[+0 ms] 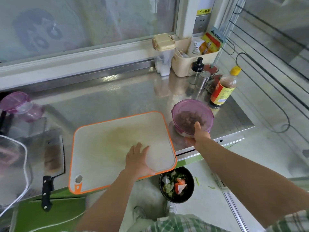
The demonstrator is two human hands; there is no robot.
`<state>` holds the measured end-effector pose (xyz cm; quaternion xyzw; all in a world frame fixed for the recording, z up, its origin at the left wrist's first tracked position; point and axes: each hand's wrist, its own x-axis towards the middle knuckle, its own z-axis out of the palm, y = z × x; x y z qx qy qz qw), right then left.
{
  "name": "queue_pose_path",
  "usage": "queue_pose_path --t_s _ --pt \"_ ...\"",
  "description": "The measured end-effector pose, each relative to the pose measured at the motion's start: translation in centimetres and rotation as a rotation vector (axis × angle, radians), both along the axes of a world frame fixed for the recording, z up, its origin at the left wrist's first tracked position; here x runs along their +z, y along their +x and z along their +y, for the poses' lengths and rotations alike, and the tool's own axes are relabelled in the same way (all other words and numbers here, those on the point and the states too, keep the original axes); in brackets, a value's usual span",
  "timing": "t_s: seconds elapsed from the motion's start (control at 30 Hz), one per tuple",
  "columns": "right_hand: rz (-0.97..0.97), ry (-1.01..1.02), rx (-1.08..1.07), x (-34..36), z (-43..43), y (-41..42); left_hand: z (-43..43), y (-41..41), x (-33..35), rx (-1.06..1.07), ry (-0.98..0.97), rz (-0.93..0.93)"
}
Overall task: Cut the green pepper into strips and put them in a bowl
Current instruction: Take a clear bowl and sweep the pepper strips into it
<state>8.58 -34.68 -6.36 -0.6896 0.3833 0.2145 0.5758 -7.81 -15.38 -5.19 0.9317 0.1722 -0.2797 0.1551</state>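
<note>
Head view: the cutting board (108,148), white with an orange rim, is laid flat on the steel counter (117,101), its near edge overhanging the counter front. The left hand (138,159) is placed palm-down on the board near its front right corner; the fingers are extended and spread, nothing is grasped, and the thumb is set along the board's front edge. A faint green stain is seen on the board surface.

The purple bowl (184,103) is positioned on the counter just beside the board's right edge. It is grasped by the right hand (199,133) at its near rim: the thumb is hooked over the rim into the bowl, and the fingers are curled under its near side. Dark brownish contents are seen inside; whether these are pepper strips cannot be told.

A cleaver (51,158) with a black handle is laid on the counter to the left of the board, apart from it. A black bin (193,183) holding vegetable scraps is located on the floor below the board's front right corner. A sauce bottle (223,91) is stood behind the bowl.
</note>
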Motion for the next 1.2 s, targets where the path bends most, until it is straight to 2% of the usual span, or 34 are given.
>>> queue_pose_path --t_s 0.13,0.2,0.27,0.37,0.43,0.5,0.57,0.63,0.97,1.2 --pt "0.009 0.045 0.169 1.4 0.4 -2.0 0.2 -1.6 -0.7 0.011 0.134 0.064" --pt "0.068 0.156 0.341 2.5 1.3 -3.9 0.7 -2.7 -0.9 0.046 0.219 0.057" --pt "-0.038 0.14 0.589 3.1 2.6 -6.2 1.2 -4.0 -0.9 0.094 0.306 0.044" --pt "-0.564 -0.217 1.238 2.5 4.6 -8.9 2.1 -5.8 -1.3 0.125 0.374 0.045" --pt "-0.695 -0.374 1.677 1.4 5.6 -10.1 2.6 -6.5 -1.6 0.124 0.4 -0.024" --pt "-0.702 -0.549 1.902 0.1 6.5 -11.1 3.3 -6.9 -1.7 0.112 0.442 -0.084" --pt "-0.747 -0.684 1.957 -0.5 7.2 -11.5 3.9 -7.4 -2.2 0.101 0.434 -0.03" --pt "-0.75 -0.735 1.959 -0.6 7.6 -11.6 4.2 -7.7 -2.7 0.095 0.4 -0.005" --pt "-0.671 -0.693 1.97 -1.0 9.2 -8.7 6.0 -5.4 -1.8 0.097 0.332 -0.046" --pt "-0.668 -0.694 1.989 -1.1 10.0 -6.9 6.5 -3.5 -1.7 0.137 0.309 0.001"
